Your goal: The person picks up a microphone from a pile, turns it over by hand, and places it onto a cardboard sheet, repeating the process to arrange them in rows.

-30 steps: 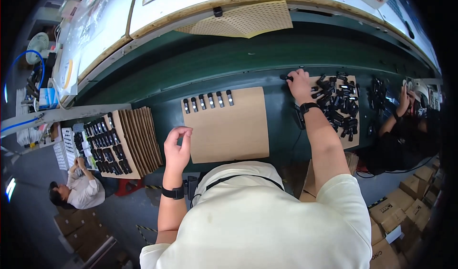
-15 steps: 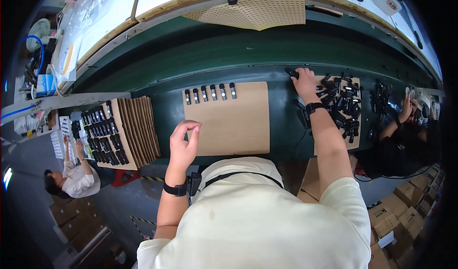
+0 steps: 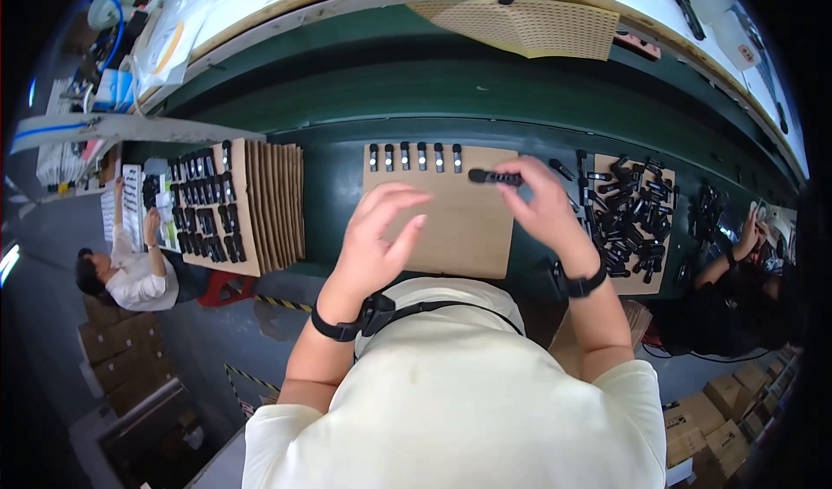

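From the head camera, looking straight down, the person stands at a dark green bench (image 3: 347, 90) with a brown cardboard sheet (image 3: 451, 229) lying flat in front of them. The right hand (image 3: 546, 207) hovers over the sheet's upper right part and pinches a small black stick-shaped part (image 3: 494, 177) between thumb and fingertips, the part held level and pointing left, above the card rather than on it. The left hand (image 3: 377, 242) hangs over the sheet's left half with its fingers spread loose and slightly curled, gripping nothing. Along the sheet's top edge stands a row of five small black parts (image 3: 414, 156), side by side and upright. To the right, another piece of cardboard bears a loose heap of black parts (image 3: 628, 216), just beside the right wrist. To the left, a stack of cardboard sheets (image 3: 273, 198) leans next to a card filled with rows of parts (image 3: 204, 207). A co-worker in white (image 3: 130, 268) sits at the far left, and another person's hand (image 3: 750, 229) shows at the far right.
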The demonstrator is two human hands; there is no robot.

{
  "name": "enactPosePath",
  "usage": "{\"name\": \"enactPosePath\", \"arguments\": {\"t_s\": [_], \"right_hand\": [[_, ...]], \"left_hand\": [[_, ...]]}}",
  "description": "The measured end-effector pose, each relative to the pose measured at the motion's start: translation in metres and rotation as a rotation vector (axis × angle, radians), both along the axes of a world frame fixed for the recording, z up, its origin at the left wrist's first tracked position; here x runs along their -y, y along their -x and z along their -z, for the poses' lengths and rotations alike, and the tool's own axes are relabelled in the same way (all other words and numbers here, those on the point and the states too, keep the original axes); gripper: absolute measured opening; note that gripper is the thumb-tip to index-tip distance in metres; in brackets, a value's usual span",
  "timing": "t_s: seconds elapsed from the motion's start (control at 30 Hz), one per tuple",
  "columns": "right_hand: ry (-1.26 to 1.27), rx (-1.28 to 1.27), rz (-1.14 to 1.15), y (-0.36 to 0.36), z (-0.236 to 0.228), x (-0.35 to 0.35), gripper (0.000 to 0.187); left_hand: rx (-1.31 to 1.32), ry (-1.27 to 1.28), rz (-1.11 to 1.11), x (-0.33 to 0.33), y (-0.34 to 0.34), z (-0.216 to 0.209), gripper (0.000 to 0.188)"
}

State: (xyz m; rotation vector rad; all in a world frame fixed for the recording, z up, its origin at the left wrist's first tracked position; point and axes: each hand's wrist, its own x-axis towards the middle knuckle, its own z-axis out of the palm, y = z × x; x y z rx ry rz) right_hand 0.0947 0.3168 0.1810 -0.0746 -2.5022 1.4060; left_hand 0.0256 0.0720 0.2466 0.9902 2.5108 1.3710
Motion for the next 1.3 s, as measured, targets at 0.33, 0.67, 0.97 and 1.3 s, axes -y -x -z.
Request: {"name": "enactPosePath", "arguments": {"t_s": [0.33,0.67,0.97,1.3], "right_hand": [[0.094,-0.297,-0.234,-0.034,-0.083,0.068,0.034],[0.063,-0.441,-0.259,-0.048,-0.095,0.102,0.038],[0.075,-0.440,-0.234,-0.058,-0.102,0.115,0.037],[0.203,-0.337,-0.143,-0.068,-0.093,0.115,0.035]], "left_hand": [[-0.128,-0.159,0.196,0.017,-0.026,-0.032,0.030],[-0.233,-0.242,0.216,0.048,-0.041,-0.048,0.032],[-0.261,-0.266,0.272,0.058,-0.042,-0.051,0.028],[-0.215,-0.288,0.227,0.061,-0.045,-0.050,0.029]]}}
